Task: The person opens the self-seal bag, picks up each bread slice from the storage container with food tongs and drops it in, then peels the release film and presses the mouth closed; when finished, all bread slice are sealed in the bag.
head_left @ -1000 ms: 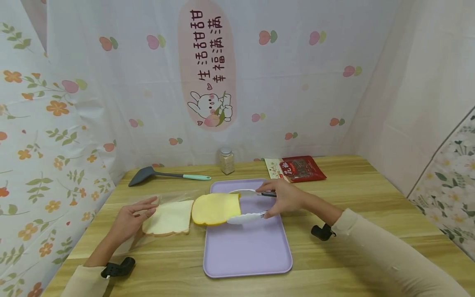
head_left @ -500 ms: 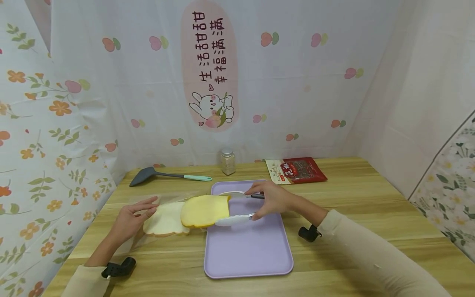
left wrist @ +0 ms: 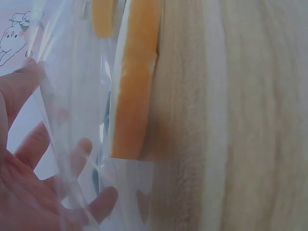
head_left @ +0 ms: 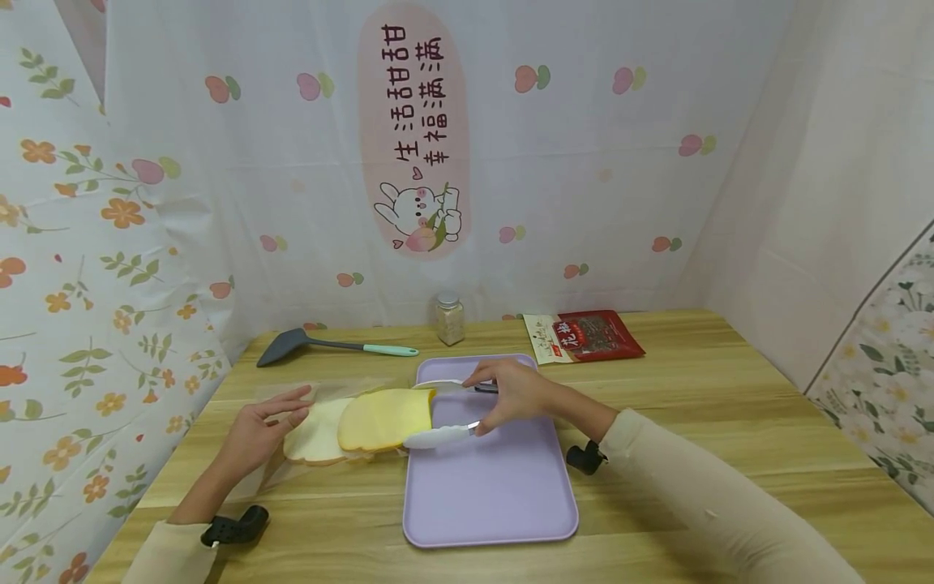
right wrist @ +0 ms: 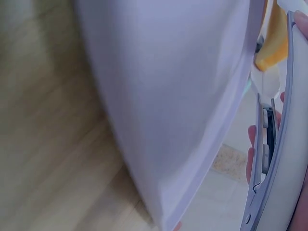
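Clear plastic (left wrist: 77, 77) spreads across the left side of the table around a white bread slice (head_left: 310, 442). My left hand (head_left: 257, 431) touches the plastic's left part with its fingers apart, several of them seen through the film in the left wrist view. My right hand (head_left: 520, 395) grips a pair of tongs (head_left: 440, 435) with white tips and metal arms. Between those tips lies a yellow bread-shaped slice (head_left: 387, 415), partly over the white one. Whether the yellow slice is under or on top of the film I cannot tell.
A lilac tray (head_left: 489, 495) lies under the tongs. Behind it stand a glass jar with a metal lid (head_left: 449, 319) and a red and cream spice packet (head_left: 587, 336). A grey spatula with a mint handle (head_left: 339, 346) lies at the back left.
My right hand, the tongs and the yellow slice have moved left, from the tray's edge to over part of the white slice. The left hand has hardly moved.
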Available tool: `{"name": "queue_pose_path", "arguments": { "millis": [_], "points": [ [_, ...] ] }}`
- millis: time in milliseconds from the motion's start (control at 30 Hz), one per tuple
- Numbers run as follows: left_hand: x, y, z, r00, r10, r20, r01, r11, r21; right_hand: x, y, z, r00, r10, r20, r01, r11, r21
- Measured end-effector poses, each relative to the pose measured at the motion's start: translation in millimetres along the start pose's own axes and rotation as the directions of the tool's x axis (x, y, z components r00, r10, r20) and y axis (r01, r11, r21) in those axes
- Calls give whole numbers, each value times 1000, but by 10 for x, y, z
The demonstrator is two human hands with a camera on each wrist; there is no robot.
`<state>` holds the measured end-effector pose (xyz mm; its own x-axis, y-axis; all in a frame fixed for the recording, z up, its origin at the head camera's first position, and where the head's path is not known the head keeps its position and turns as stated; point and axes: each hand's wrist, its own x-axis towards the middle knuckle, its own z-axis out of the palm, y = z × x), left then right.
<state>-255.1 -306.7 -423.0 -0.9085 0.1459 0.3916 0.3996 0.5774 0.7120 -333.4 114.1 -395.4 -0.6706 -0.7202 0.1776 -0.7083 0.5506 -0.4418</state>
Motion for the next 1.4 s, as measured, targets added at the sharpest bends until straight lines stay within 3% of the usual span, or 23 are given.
{"name": "queue_pose_path", "arguments": {
  "millis": [433,733,1133,1400],
  "points": [
    [6,-2,1,1000,3,4,-3,1000,3,186,-115,79,999,5,32,-4,1000,-29],
    [15,9,-2,1000,21,-7,-20,998,52,268,-211,105,999,19,51,-16,998,-55],
    [5,-15,2,999,38,-8,-38,999,33,373,-346,167,998,36,46,-33,997,-71],
    [-1,10,10,999,48,-13,-47,998,49,439,-419,221,999,4,49,-3,1000,-22]
  ]
}}
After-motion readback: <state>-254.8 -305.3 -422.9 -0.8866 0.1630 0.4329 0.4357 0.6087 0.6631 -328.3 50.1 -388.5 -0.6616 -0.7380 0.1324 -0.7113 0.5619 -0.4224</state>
